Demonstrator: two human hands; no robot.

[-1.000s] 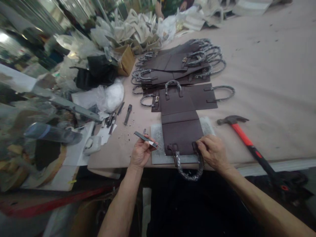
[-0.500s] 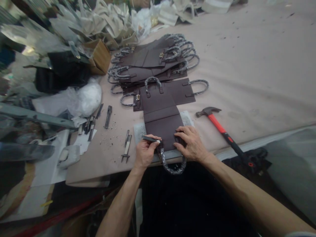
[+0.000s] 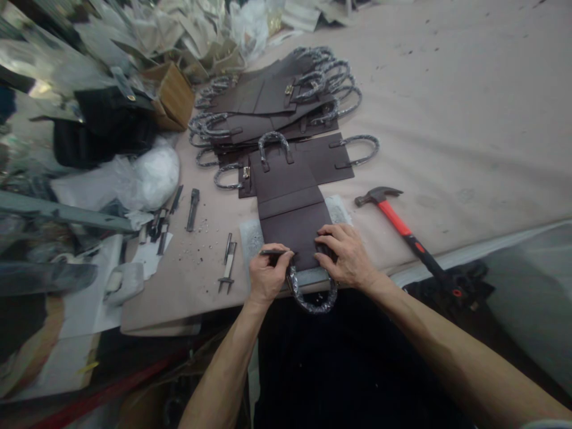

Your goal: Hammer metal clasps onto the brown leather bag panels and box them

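A dark brown leather bag panel point(image 3: 295, 229) lies lengthwise in front of me, with a plastic-wrapped handle at each end. The near handle point(image 3: 315, 308) hangs over the table edge. At that handle's left base, my left hand point(image 3: 269, 271) pinches a slim dark tool point(image 3: 270, 252); its exact kind is unclear. My right hand point(image 3: 342, 255) grips the panel's right edge by the handle's other base, fingers bent on top. Beneath the panel shows a pale slab point(image 3: 338, 210). Further back, another brown panel point(image 3: 328, 158) lies crosswise under the far end.
A claw hammer point(image 3: 393, 217) with a red and black handle lies to the right. Left of the slab are a pronged punch point(image 3: 227, 271) and a dark metal tool point(image 3: 193, 210). Stacked handled panels point(image 3: 263, 95) lie behind, near a cardboard box point(image 3: 174, 98) and plastic bags point(image 3: 154, 170).
My left hand has tilted the slim tool, which now shows less between the fingers. My right hand keeps its place on the panel. The view has shifted slightly.
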